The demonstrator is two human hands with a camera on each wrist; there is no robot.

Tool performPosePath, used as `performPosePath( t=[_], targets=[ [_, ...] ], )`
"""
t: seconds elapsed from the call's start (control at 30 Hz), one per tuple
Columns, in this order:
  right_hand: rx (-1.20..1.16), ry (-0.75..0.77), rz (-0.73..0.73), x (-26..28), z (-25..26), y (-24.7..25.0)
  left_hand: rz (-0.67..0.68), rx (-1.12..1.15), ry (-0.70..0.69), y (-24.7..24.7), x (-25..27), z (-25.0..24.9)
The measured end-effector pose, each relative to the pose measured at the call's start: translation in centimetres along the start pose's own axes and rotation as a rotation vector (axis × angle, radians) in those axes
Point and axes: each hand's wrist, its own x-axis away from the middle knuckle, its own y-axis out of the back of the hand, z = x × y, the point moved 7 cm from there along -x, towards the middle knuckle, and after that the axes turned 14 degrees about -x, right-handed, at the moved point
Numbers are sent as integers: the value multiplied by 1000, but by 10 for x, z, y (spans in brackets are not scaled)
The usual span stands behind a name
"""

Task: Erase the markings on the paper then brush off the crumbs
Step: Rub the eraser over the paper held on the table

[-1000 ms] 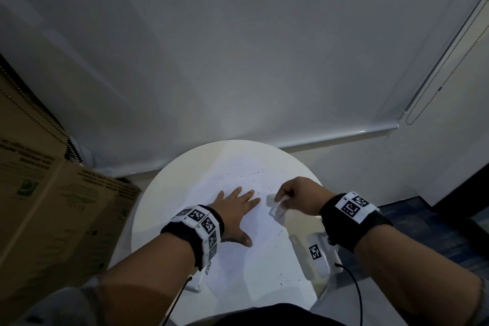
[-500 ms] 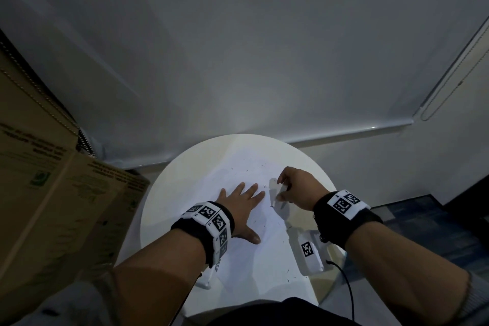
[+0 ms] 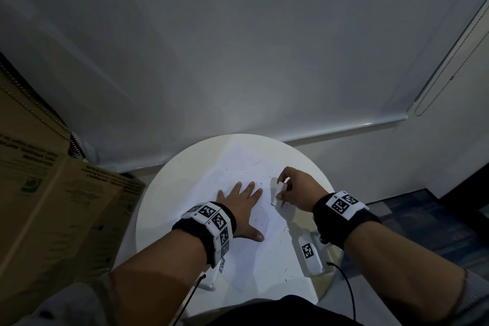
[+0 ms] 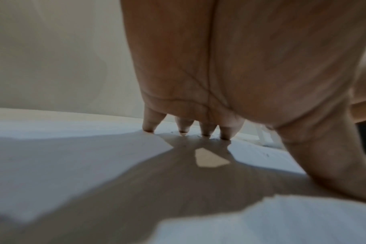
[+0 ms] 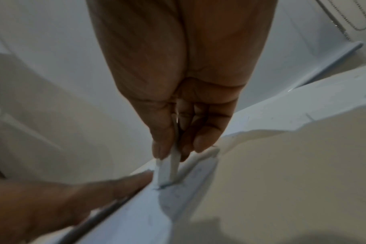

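A white sheet of paper [image 3: 238, 167] lies on the round white table [image 3: 164, 193], with dark eraser crumbs [image 3: 254, 165] scattered over it. My left hand [image 3: 242, 201] lies flat on the sheet, its fingertips [image 4: 183, 129] pressing it down. My right hand [image 3: 281, 189] pinches a white eraser [image 3: 275, 190] between thumb and fingers at the sheet's right edge. In the right wrist view the eraser [image 5: 167, 166] touches the paper [image 5: 136, 214], whose edge curls up beside it. A thin grey rod [image 5: 98, 213] runs under the thumb; what it is I cannot tell.
A cardboard box [image 3: 53, 206] stands close on the left of the table. A roller blind [image 3: 238, 61] hangs behind it, with a bead chain [image 3: 449, 61] at the right. A black cable [image 3: 349, 294] hangs off the right wrist.
The right hand has shifted slightly up the paper's right edge, and the eraser now shows more between its fingers. The left hand stays flat on the sheet.
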Motion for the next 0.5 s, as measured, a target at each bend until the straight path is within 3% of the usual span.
performPosePath(
  t=[0.2, 0.5],
  targets=[
    [27, 8, -23, 0, -5, 2, 23, -26, -104, 0, 3, 5],
    [-18, 56, 27, -4, 6, -6, 17, -56, -79, -1, 5, 3]
  ],
)
